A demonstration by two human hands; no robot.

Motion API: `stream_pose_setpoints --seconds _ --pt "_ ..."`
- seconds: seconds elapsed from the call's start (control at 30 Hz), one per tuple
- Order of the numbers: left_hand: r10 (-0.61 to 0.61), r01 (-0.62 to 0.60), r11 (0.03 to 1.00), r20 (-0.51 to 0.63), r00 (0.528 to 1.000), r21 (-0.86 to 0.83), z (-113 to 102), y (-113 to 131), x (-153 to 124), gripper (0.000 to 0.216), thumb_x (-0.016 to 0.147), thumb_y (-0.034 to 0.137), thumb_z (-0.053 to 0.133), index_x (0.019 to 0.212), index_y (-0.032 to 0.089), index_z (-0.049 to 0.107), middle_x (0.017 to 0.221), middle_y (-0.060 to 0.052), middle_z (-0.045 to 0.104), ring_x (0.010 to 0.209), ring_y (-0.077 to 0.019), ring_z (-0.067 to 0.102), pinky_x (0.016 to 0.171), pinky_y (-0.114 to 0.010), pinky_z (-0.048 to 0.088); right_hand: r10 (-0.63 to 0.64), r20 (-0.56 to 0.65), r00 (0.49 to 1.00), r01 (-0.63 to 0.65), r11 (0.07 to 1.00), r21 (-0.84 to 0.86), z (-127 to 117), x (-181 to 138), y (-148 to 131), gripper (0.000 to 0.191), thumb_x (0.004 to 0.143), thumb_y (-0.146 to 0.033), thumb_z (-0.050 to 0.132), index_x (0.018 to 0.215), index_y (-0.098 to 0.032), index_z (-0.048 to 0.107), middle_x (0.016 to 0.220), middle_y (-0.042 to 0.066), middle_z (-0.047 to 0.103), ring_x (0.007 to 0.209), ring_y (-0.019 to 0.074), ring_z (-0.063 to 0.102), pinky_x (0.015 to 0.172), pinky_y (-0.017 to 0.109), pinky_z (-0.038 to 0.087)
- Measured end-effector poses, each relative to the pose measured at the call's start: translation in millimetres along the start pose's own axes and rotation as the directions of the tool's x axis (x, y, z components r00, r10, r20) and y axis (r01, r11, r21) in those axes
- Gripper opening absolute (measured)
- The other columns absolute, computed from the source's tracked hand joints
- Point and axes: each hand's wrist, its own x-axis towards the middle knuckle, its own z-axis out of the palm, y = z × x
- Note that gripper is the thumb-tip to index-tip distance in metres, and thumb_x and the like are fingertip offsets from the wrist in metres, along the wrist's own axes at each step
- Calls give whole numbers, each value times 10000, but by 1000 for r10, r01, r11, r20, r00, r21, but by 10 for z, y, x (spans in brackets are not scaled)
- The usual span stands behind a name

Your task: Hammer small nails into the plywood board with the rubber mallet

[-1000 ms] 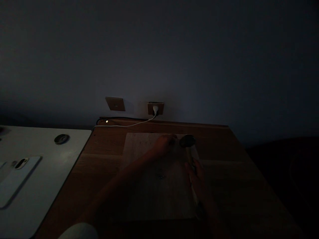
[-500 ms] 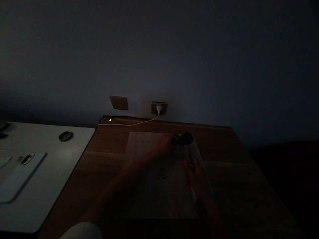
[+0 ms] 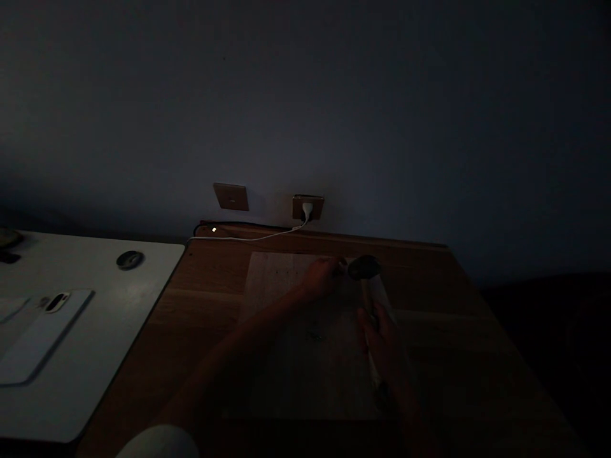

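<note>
A dark-headed mallet (image 3: 365, 268) with a wooden handle is held in my right hand (image 3: 383, 343), whose fingers wrap round the handle. Its head is raised just right of my left hand (image 3: 322, 277). My left hand is closed in a pinch close to the far edge of a pale wooden board (image 3: 267, 292); what its fingertips hold is too dark to make out. Left of that hand, several tiny upright things (image 3: 286, 273) stand in a row on the board. A small pile of thin pieces, perhaps nails (image 3: 315, 336), lies mid-board between my forearms.
The board rests on a brown wooden table (image 3: 200, 286) against the wall. A white cable (image 3: 248, 239) runs from a socket (image 3: 308, 208) along the table's back edge. On the white table (image 3: 109, 318) to the left are a phone (image 3: 42, 340) and a round dish (image 3: 130, 259).
The mallet head has moved slightly right, away from my left fingers, and a gap now shows between them. My left hand stays pinched at the same place on the board. The view has shifted slightly.
</note>
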Motion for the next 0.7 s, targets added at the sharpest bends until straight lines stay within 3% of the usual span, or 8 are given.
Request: stream_pose_setpoints --seconds 0.2,0.5,0.7 --pt "8 -8 1000 -6 1000 29 4 14 -38 418 845 118 634 1258 173 657 1165 -104 767 1034 -221 727 944 -341 570 29 14 999 -28 999 -31 -25 -23 -79 706 838 -686 582 1295 -149 623 520 -57 527 465 211 540 483 328 410" --pt "-19 19 1000 10 1000 23 -53 71 -21 416 844 118 635 1255 178 662 1083 -76 780 975 -213 731 920 -338 577 74 33 997 -73 997 -21 -15 -45 -81 742 831 -723 540 1310 -160 599 535 -66 515 454 209 530 476 336 407" --pt "-7 7 1000 -7 1000 17 -55 88 -25 394 840 98 630 1226 158 681 1124 -99 774 1016 -221 729 927 -332 575 37 28 999 -37 999 -15 -15 -40 -84 702 844 -692 558 1306 -168 631 573 -20 592 532 243 597 517 347 433"
